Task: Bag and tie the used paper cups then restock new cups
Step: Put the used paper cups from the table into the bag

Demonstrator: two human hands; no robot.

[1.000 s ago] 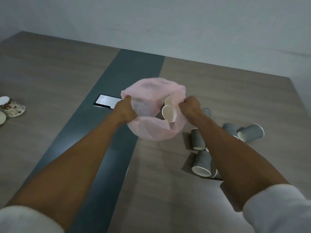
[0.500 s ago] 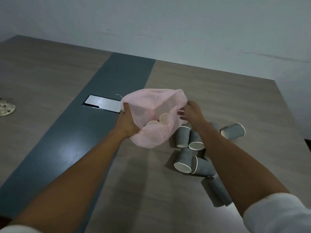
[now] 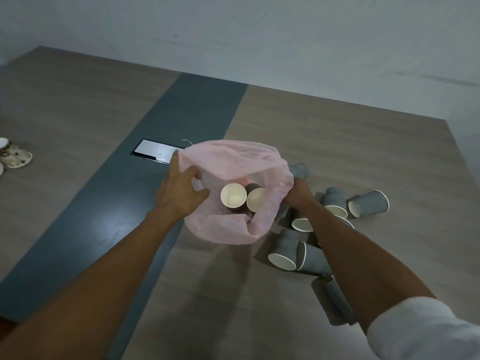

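A thin pink plastic bag sits on the table with its mouth wide open. Two paper cups stand inside it, white insides showing. My left hand presses on the bag's left rim with fingers spread. My right hand grips the bag's right rim; its fingers are partly hidden by the plastic. Several grey ribbed paper cups lie tipped over on the table just right of the bag, under and around my right forearm.
The wooden table has a dark blue-grey centre strip with a metal cable hatch just behind the bag. Patterned cups or wrappers lie at the far left edge. A pale wall stands behind the table.
The bag has been lowered from mid-air onto the table and its mouth spread wider. My left hand went from clutching the rim to resting spread on it. The view moved closer.
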